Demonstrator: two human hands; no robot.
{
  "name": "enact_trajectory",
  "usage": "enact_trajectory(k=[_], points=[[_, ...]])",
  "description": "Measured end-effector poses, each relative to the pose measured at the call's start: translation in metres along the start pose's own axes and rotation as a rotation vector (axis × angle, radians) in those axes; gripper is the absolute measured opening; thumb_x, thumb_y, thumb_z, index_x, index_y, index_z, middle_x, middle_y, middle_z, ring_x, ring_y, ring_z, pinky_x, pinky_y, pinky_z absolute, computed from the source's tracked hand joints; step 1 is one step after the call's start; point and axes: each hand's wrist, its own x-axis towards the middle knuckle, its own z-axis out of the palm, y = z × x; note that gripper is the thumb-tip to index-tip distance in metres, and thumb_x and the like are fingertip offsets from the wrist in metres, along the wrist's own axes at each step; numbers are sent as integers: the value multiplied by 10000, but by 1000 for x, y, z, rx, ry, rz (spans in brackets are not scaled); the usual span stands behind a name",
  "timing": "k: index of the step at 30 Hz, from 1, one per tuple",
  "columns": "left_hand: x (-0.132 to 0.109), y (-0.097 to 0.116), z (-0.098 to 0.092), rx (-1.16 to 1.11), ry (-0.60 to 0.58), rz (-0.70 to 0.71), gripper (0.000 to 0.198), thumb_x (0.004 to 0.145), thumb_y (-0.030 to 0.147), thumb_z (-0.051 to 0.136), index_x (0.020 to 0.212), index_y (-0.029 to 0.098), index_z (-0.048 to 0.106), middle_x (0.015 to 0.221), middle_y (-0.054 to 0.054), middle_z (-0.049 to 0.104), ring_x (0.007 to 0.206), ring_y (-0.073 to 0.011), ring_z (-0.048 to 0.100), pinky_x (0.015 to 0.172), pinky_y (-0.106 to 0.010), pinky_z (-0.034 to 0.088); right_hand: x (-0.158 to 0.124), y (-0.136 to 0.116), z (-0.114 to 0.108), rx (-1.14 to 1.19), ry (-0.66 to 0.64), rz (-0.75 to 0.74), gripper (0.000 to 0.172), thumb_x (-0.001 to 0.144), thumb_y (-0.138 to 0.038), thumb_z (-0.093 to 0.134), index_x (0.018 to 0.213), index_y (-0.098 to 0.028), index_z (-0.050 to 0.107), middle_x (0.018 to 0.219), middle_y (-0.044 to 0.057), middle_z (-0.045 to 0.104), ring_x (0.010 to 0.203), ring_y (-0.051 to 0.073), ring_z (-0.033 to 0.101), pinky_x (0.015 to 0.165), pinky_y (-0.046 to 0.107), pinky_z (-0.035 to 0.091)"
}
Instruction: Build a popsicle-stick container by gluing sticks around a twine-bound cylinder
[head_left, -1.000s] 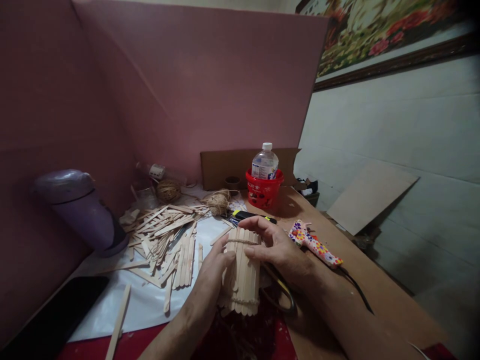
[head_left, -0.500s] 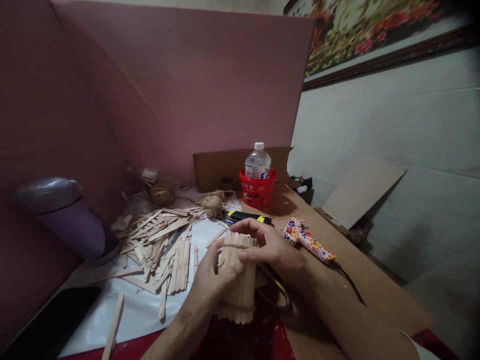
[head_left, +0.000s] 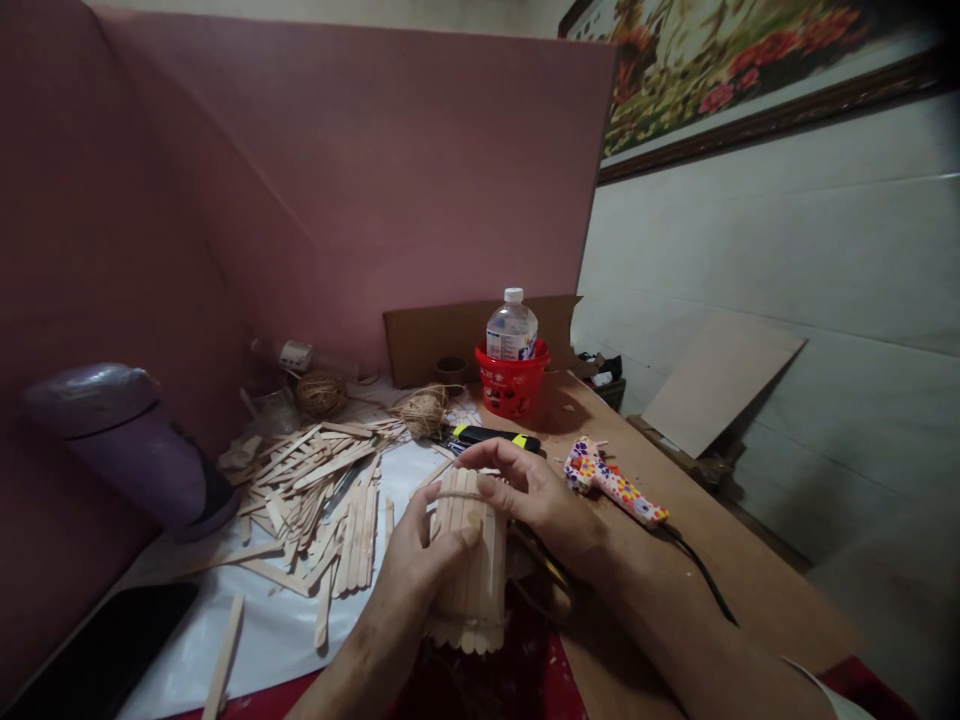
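Observation:
A small holder made of upright popsicle sticks (head_left: 472, 570), bound with twine near its top and bottom, stands in front of me. My left hand (head_left: 416, 565) wraps around its left side, thumb pressed on the sticks. My right hand (head_left: 536, 495) grips its top right edge, fingers curled over the twine band. A pile of loose popsicle sticks (head_left: 315, 490) lies on white paper (head_left: 277, 620) to the left. Two twine balls (head_left: 424, 410) sit behind it.
A floral glue gun (head_left: 611, 482) with a black cord lies right of my hands. A red bucket (head_left: 510, 390) holds a water bottle (head_left: 511, 328). A black-yellow utility knife (head_left: 491, 437), a purple container (head_left: 124, 440), a dark phone (head_left: 97, 655) and scissors (head_left: 551, 580) are around.
My right hand's fingers have shifted slightly along the top twine band and my left thumb has slid up the sticks. The view has drifted a little.

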Motion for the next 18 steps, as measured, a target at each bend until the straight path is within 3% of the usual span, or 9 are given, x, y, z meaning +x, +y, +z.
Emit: enact_trajectory(k=[3,6,11,18], points=[[0,3,-1,-75,8,-40,661,657,336,732,1246,176,476,978,-126,706,840,-277,685,704,-341,530,-4,-2,4,-200,154,-270,136,897,-283,564,1012,-235,617,1090,58,594,1089,224,524,979,418,385],[1,4,-4,-123,39,-14,645,635,337,751,1209,178,503,967,-113,706,805,-260,687,705,-329,528,-11,-5,9,-413,195,-496,154,878,-169,548,959,-262,641,1103,52,571,1113,236,495,1006,443,360],[4,2,-6,-178,77,62,562,612,318,782,1102,179,545,986,-102,692,837,-248,676,731,-313,519,-17,-6,14,-658,140,-627,307,793,-82,556,1021,-272,637,1115,57,565,1125,273,453,985,497,363],[1,5,-5,-237,53,91,541,616,304,776,1095,177,560,1016,-119,694,857,-274,680,734,-345,525,-17,-4,12,-743,126,-722,342,747,-67,550,1037,-221,643,1160,71,545,1141,284,432,966,504,376]])
